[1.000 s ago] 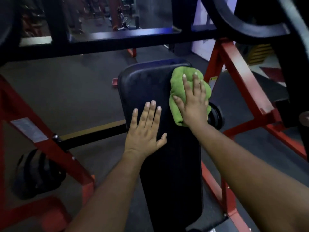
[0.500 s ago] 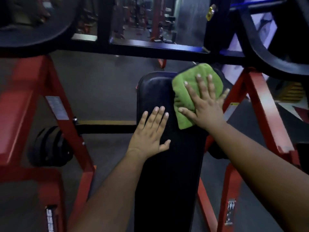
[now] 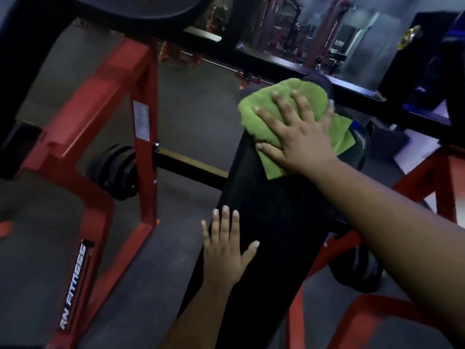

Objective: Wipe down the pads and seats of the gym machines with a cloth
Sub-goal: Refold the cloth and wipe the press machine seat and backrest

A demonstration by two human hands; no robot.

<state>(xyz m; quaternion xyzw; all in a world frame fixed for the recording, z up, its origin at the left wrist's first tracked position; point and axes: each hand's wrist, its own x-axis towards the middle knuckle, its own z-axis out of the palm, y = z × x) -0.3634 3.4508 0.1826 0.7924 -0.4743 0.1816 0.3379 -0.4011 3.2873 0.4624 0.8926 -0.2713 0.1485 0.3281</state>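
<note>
I am pressing the green cloth (image 3: 284, 114) flat under my right hand (image 3: 299, 142), fingers (image 3: 281, 102) spread wide rather than closed around it, at the far top end of the black pad (image 3: 271, 217). My left hand (image 3: 225, 255) is lying open and empty on the pad's near left edge, bracing. I am judging that the cloth, already overhanging the top and right edge, could slide off since nothing is gripping it
</note>
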